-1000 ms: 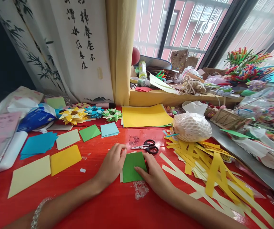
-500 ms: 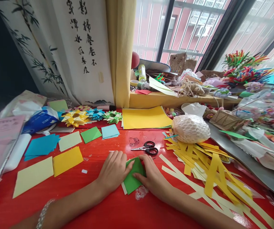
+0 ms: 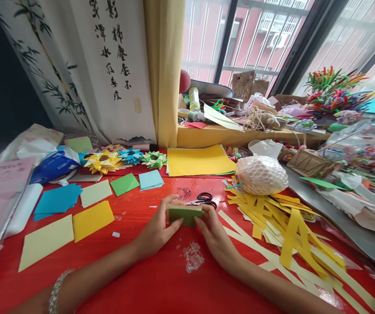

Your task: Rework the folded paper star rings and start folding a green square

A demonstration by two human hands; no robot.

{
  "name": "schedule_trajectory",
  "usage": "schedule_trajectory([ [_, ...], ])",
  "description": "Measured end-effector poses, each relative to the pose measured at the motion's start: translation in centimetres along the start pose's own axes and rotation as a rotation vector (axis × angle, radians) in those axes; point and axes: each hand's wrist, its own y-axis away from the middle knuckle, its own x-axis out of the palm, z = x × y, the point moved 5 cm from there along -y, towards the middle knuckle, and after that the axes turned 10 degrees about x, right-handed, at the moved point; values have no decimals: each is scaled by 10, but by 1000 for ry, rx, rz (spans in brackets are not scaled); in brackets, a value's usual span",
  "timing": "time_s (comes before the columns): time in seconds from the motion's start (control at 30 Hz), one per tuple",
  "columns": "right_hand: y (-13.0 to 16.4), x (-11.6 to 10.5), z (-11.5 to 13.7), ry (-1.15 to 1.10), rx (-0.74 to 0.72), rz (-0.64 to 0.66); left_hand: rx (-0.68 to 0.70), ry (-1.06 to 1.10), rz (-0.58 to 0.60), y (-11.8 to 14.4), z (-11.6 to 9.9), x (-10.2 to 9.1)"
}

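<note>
Both my hands hold a small stack of green paper squares [image 3: 185, 214], raised on edge just above the red table [image 3: 148, 279]. My left hand [image 3: 157, 229] grips its left end and my right hand [image 3: 214, 237] grips its right end. Black-handled scissors [image 3: 202, 199] lie just behind the stack. A silver bracelet [image 3: 54, 293] circles my left wrist.
Loose paper squares lie at the left: yellow [image 3: 91, 220], pale yellow [image 3: 45, 241], blue [image 3: 55, 199], green [image 3: 124, 184]. Folded paper stars [image 3: 103, 160] and a yellow sheet [image 3: 199, 160] sit farther back. Yellow paper strips [image 3: 282, 226] and a net-wrapped round object [image 3: 261, 175] lie to the right.
The green paper stack lay flat on the table under my fingers. Both hands have gathered it and lifted it up on edge, a little farther from me.
</note>
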Motion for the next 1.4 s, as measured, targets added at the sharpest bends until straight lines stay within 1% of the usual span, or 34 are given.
schedule_trajectory([
  [0.07,0,3,-1,37,19,43,-19,63,59,-2,3,4],
  [0.1,0,3,-1,49,20,47,-13,86,64,-3,4,5],
  [0.23,-1,4,-1,60,-2,39,40,132,25,-4,6,4],
  [0.47,0,5,-1,151,27,41,64,-28,93,-1,2,6],
  [0.63,3,5,2,106,4,33,89,-48,66,0,1,5],
  [0.7,3,6,3,94,-3,39,74,-55,74,0,1,5],
  [0.8,4,7,4,92,-8,59,26,-89,122,0,1,6],
  [0.87,4,7,3,91,-9,62,22,-107,142,1,0,6],
  [1.0,4,5,1,83,7,42,40,-116,100,2,-1,3],
  [1.07,4,5,1,72,-14,50,14,-89,73,2,0,1],
  [1.13,2,5,2,76,-24,63,-41,-59,87,2,1,1],
  [1.23,-1,5,0,87,10,77,-126,-84,104,0,2,1],
  [1.3,-1,7,-1,73,12,121,-162,-125,71,-1,2,-2],
  [1.4,0,11,-1,76,3,182,-193,-196,-11,-2,4,-8],
])
